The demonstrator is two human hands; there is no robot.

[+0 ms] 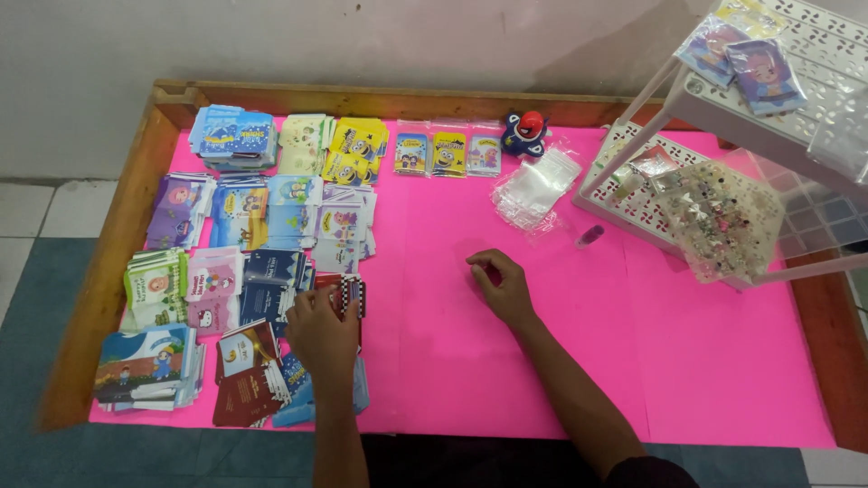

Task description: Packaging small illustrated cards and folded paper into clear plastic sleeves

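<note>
2 hands over pink desk (723,361). Left hand (321,336) pinches checkered packet (351,294) atop card stacks (240,262), packet upright beyond fingertips. Right hand (502,285) loosely curled, holding nothing visible, well right of packet; left nearer.

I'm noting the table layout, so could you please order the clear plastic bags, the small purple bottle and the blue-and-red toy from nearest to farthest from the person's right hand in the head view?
From the right hand:
1. Small purple bottle, up and to its right, by the white rack's foot.
2. Clear plastic bags, further up the pink table.
3. Blue-and-red toy, at the far edge.
</note>
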